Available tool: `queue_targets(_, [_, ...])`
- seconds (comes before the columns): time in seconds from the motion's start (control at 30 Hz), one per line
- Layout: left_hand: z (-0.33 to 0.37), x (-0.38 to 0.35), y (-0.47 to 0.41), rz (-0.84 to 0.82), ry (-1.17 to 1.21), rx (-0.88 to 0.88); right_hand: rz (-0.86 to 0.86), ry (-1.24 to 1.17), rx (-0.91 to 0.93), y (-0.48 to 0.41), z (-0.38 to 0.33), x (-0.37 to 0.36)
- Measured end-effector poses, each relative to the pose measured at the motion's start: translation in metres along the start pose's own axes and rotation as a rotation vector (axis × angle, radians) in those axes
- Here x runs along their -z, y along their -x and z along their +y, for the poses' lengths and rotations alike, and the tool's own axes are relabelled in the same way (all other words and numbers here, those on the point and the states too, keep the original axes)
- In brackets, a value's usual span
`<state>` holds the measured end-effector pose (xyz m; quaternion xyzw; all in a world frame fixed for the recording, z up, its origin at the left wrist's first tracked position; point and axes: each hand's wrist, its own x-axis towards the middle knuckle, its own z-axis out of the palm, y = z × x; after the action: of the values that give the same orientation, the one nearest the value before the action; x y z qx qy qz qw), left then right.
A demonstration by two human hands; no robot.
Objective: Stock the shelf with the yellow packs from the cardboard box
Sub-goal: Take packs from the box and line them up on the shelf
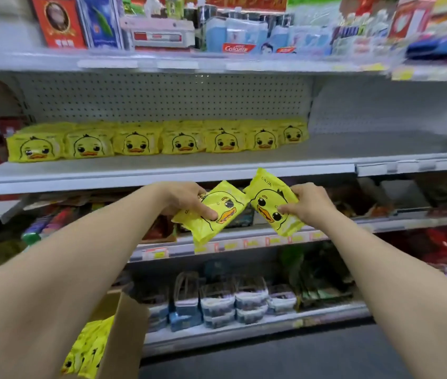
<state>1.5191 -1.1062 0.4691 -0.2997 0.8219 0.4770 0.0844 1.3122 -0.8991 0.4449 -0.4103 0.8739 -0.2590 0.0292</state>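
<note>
My left hand [186,198] grips one yellow duck-face pack [214,214], held tilted just below the front lip of the grey shelf [216,162]. My right hand [309,205] pinches a second yellow pack [270,203] beside it; the two packs touch at their upper corners. A row of several yellow packs [156,140] stands along the back of that shelf, from its left end to the middle. At the bottom left the cardboard box [124,332] stands open, with more yellow packs [88,348] inside it.
The right part of the grey shelf [380,143] is bare. A shelf above carries toothpaste and boxed goods [238,36]. Lower shelves hold red packets [441,247] and small tubs [233,302]. The dark floor [298,356] runs along the bottom.
</note>
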Motion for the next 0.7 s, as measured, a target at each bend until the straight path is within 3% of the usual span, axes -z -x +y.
queue_targets(0.4, [0.165,0.014,-0.218,0.031,-0.14,-0.129,0.229,0.044,-0.106,-0.142,0.126,0.101])
queue_targets(0.63, [0.234,0.04,-0.34,0.138,-0.509,-0.018,0.303,0.079,-0.115,-0.269,0.186,0.129])
queue_targets(0.7, [0.243,0.036,-0.362,0.162,-0.594,-0.06,0.332,0.066,-0.098,-0.292,0.202,0.127])
